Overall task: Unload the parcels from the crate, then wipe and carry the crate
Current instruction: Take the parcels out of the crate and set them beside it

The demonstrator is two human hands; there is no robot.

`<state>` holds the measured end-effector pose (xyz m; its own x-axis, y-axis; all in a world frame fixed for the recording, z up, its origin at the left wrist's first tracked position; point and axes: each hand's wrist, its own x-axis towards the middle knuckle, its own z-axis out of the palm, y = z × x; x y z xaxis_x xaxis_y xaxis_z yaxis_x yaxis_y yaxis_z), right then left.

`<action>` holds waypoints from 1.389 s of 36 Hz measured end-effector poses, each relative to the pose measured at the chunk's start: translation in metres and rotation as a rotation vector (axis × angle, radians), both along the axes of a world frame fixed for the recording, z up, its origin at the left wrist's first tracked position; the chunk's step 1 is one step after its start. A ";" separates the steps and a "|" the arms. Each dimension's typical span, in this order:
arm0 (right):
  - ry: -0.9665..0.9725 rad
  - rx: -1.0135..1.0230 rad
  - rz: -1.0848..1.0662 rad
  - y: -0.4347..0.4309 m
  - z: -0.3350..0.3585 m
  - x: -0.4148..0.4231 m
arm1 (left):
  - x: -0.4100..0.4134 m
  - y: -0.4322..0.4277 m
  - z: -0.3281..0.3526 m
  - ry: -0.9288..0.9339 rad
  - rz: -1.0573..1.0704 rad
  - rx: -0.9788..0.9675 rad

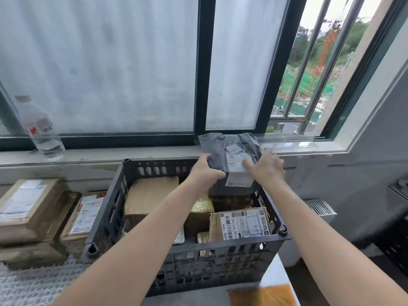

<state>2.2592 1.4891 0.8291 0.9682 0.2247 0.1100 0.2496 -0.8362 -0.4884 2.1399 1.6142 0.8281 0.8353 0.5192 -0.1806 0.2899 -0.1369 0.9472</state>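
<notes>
Frosted window (110, 62), left hand (204, 171) and right hand (268, 167), each grip grasping grey parcel (220, 146) above crate (106, 217), label (238, 183) unreadable

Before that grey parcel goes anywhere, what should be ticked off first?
1. Grip on the grey parcel: ok; left hand grips its left edge, right hand holds its right side.
2. Parcel clear of the crate: cannot tell; its lower end hangs at the far wall.
3. Water bottle out of the way: ok; it stands on the sill, far left.
4. Set-down spot: ok; stacked boxes lie left of the crate.
5. Crate ready for wiping: not ok; labelled box and others are inside.
</notes>
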 end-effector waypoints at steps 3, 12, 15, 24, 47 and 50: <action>0.111 0.038 -0.019 0.000 -0.002 0.009 | 0.004 0.005 -0.002 -0.009 0.061 -0.062; 0.145 0.317 0.069 -0.001 0.009 0.004 | 0.008 0.013 -0.004 -0.008 0.115 -0.203; 0.144 0.429 0.137 0.000 0.012 -0.004 | 0.002 0.017 -0.005 -0.047 0.135 -0.301; 0.245 0.666 0.349 0.017 0.018 -0.034 | -0.032 0.036 -0.008 -0.207 0.172 -0.420; 0.342 0.799 0.475 0.170 0.019 -0.215 | -0.229 0.159 -0.016 -0.317 0.308 -0.405; 0.499 0.828 0.453 0.190 0.017 -0.240 | -0.257 0.179 -0.018 -0.360 0.339 -0.393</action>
